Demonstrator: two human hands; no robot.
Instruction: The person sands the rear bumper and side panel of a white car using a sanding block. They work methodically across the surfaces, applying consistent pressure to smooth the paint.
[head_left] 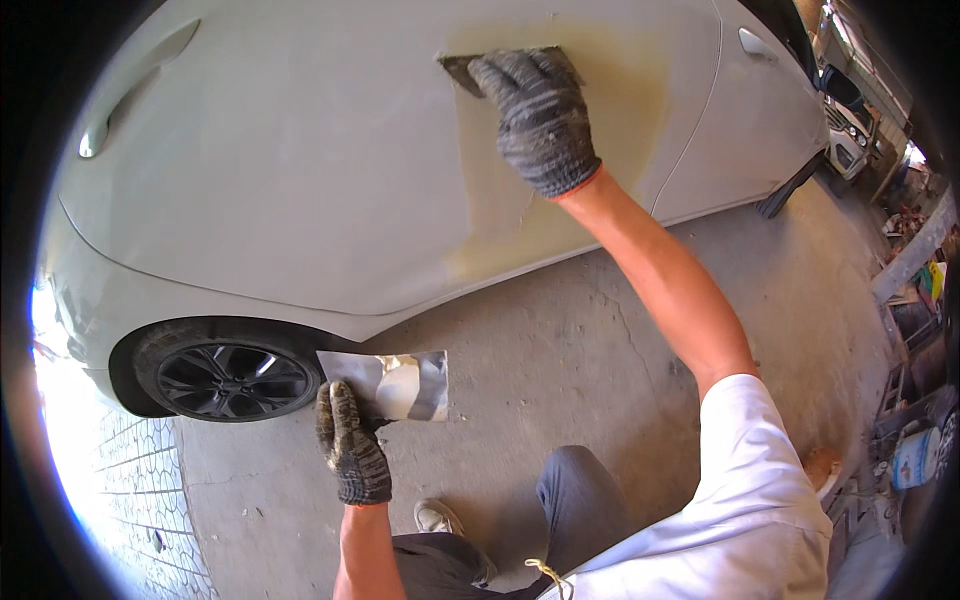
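My right hand (543, 130), in a grey knit glove, grips a wide, dark putty spreader (460, 70) against the upper part of a pale car door (330, 190). Around and below the spreader, yellowish filler (625, 95) coats the panel in a broad, uneven patch. Lower down, my gloved left hand (356, 450) holds a thin, flat metal sheet (432, 372) by its near left side, apart from the car. A smear of cream filler (399, 388) lies on that sheet. The fingers beneath the sheet are partly hidden.
The rear wheel (238, 382) stands just left of the sheet. Door handles (150, 80) project from the car body. Concrete floor (540, 370) spreads below, with paving (140, 510) at lower left. Clutter and a bucket (915, 458) line the right side.
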